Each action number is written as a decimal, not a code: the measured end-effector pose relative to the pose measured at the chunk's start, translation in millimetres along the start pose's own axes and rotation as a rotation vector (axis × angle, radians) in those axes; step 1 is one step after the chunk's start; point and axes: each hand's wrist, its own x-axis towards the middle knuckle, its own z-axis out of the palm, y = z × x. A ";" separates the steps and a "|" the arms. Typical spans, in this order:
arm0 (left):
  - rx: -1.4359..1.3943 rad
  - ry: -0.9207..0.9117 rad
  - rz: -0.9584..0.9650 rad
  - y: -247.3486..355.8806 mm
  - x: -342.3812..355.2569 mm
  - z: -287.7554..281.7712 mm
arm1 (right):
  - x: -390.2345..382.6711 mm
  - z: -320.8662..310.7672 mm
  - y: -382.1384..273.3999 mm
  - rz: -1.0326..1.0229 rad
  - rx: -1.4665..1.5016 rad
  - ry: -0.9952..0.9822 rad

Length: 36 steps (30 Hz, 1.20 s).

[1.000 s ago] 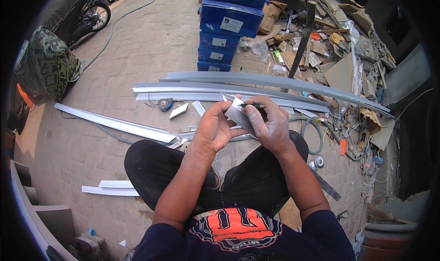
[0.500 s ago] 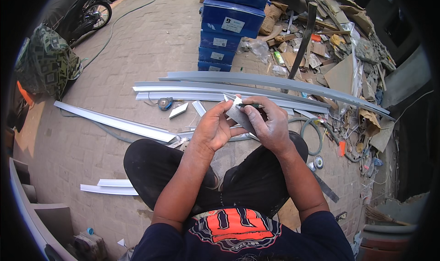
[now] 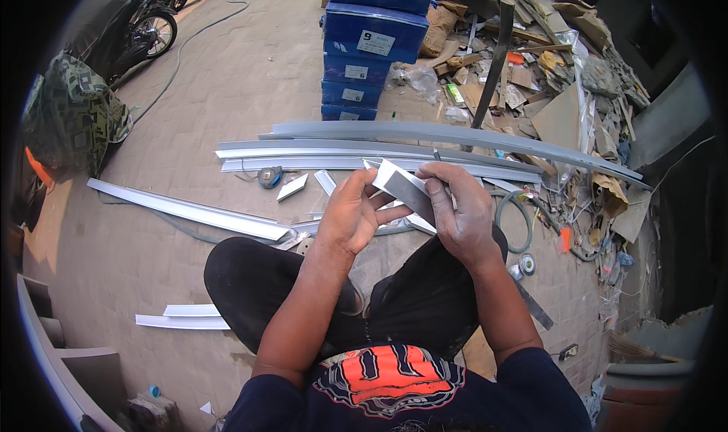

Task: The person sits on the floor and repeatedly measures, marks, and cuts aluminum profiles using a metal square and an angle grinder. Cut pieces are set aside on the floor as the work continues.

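I see a short, bent, white-and-grey strip (image 3: 408, 193) | left hand (image 3: 349, 218) pinches its upper left end | right hand (image 3: 464, 221) grips its right side | strip sits between them

- Turned the piece (image 3: 409, 193), now showing its dark grey face wider, with a white border along the top.
- Drew the pen (image 3: 437, 155) off the piece, leaving only a short dark bit seen above the right hand (image 3: 461, 218).
- Straightened the right forefinger toward the piece's upper edge.
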 end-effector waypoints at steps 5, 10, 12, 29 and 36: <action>0.005 -0.046 -0.013 -9.2 -8.2 7.5 | -35.4 -22.6 -9.1 -0.055 -0.290 -0.043; -0.091 0.147 0.177 -13.6 -2.9 17.2 | -39.2 -21.2 -4.4 -0.026 -0.342 -0.022; -0.082 0.144 0.300 -10.1 3.5 14.4 | -35.9 -23.5 -1.6 0.031 -0.267 -0.011; -0.014 -0.331 0.088 6.5 -37.0 42.2 | 8.8 -33.1 -16.7 0.016 -0.026 0.103; 0.046 -0.311 0.176 -8.4 -25.5 40.4 | 3.6 -38.4 -12.7 -0.018 -0.010 0.054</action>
